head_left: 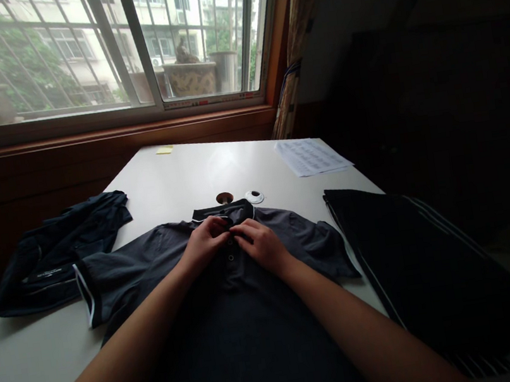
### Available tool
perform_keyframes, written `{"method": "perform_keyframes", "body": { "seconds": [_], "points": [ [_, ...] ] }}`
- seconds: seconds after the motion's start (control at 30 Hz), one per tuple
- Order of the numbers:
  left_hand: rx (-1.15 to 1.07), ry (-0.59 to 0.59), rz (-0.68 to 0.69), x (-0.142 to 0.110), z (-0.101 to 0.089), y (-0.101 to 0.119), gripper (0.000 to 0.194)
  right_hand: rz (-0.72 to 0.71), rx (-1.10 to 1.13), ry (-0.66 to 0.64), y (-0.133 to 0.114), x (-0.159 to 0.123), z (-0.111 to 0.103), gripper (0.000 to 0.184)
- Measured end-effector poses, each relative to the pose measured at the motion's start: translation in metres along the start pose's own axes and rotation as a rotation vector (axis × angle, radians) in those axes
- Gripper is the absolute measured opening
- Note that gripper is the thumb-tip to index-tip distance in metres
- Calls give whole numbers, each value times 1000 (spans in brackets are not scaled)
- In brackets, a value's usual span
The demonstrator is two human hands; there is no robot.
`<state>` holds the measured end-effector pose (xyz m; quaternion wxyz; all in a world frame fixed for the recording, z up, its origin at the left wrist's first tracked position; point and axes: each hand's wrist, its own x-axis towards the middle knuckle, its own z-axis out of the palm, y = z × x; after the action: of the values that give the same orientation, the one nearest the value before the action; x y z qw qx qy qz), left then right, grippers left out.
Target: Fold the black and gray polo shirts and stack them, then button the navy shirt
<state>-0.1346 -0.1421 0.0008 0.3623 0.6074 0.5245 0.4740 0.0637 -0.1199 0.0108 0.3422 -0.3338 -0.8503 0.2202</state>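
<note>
A dark polo shirt (239, 308) with white-edged collar and sleeves lies front up on the white table, its collar (238, 209) toward the window. Both my hands meet at the top of its button placket, just below the collar. My left hand (207, 239) is closed, its fingers pinching the placket edge. Facing it, my right hand (260, 241) pinches the other side of the placket, fingertips nearly touching the left ones. Light buttons (231, 258) show below my fingers. What lies right between the fingertips is hidden.
Crumpled dark clothing (63, 251) lies at the left, dark folded garments with pale stripes (419, 262) at the right. Farther back are printed sheets (312, 155), a yellow sticky note (164, 149), a round hole (224, 198) in the table (213, 165) and its white cover (254, 197).
</note>
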Motion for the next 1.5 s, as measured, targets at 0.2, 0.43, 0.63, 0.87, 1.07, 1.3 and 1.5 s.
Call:
{"method": "perform_keyframes", "body": {
  "seconds": [0.2, 0.43, 0.63, 0.87, 1.07, 1.3, 1.5],
  "points": [
    [18, 14, 25, -1, 1, 2, 31, -3, 27, 11, 1, 1, 0, 25],
    [75, 30, 83, -2, 0, 8, 24, 39, 109, 14, 4, 5, -3, 22],
    [150, 59, 95, -5, -1, 15, 16, 111, 178, -6, 4, 7, -6, 21],
    [218, 49, 140, -8, -1, 18, 12, 214, 235, 6, 2, 9, -6, 15],
    [254, 21, 186, -8, 1, 18, 12, 264, 232, 26, 6, 10, -3, 10],
    [256, -13, 203, -8, 2, 18, 10, 206, 154, 3, 8, 10, -3, 4],
    [276, -20, 206, -7, 2, 17, 11, 107, 48, -19, 8, 9, -2, 4]
  ]
}}
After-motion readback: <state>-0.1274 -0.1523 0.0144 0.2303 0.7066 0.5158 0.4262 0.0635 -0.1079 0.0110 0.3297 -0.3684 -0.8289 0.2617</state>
